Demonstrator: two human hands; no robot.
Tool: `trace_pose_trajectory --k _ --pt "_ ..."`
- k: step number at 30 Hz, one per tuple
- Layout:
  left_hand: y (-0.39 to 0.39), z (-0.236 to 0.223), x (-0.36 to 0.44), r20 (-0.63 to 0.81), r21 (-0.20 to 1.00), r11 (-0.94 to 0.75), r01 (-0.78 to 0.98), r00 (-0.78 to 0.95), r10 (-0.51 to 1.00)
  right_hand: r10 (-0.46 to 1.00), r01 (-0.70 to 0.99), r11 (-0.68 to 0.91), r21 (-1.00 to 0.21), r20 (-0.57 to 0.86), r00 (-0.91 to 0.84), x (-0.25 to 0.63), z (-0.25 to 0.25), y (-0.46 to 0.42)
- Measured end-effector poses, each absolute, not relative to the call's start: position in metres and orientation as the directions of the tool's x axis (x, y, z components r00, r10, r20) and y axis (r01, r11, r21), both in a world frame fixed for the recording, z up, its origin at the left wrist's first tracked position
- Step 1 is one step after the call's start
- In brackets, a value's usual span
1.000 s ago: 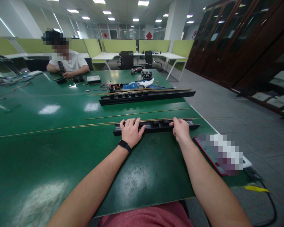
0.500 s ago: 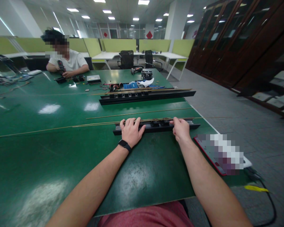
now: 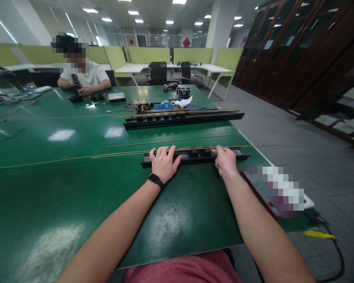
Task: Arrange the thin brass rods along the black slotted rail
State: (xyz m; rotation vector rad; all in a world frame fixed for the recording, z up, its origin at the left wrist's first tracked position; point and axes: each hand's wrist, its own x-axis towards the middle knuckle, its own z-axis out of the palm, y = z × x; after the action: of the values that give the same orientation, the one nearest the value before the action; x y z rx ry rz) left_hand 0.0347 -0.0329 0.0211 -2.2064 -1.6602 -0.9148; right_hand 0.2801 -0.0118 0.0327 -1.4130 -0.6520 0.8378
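My left hand [image 3: 164, 164] lies across the left part of a black channel rail [image 3: 191, 161], its fingers curled over the far edge and its thumb on the near side, gripping it. At the rail's right part, my right hand [image 3: 225, 160] is closed in a pinch beside small black blocks [image 3: 199, 151] sitting in the channel. What lies between its fingertips is hidden. Thin brass-coloured rods [image 3: 120, 154] run along the rail's far side, past both hands, and stick out beyond its ends. Another thin rod [image 3: 174, 140] lies just behind, on the green table [image 3: 76, 188].
Farther back lies a second black rail [image 3: 183, 121] with rods and a blue bundle [image 3: 163, 106]. A phone-like device [image 3: 262, 192] with a red edge and cable sits at right. Across the table, a person [image 3: 85, 76] holds a power tool. A drill [image 3: 170, 87] lies behind.
Both hands and the rail keep practically the same place. The view has shifted very slightly.
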Motion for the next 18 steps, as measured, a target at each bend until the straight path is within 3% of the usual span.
trace_pose_trajectory --k 18 --pt "-0.0309 0.0172 0.0336 0.62 0.197 -0.352 0.915 0.162 0.768 0.832 -0.195 -0.022 -0.981 -0.126 0.54 0.2814 0.0381 -0.0143"
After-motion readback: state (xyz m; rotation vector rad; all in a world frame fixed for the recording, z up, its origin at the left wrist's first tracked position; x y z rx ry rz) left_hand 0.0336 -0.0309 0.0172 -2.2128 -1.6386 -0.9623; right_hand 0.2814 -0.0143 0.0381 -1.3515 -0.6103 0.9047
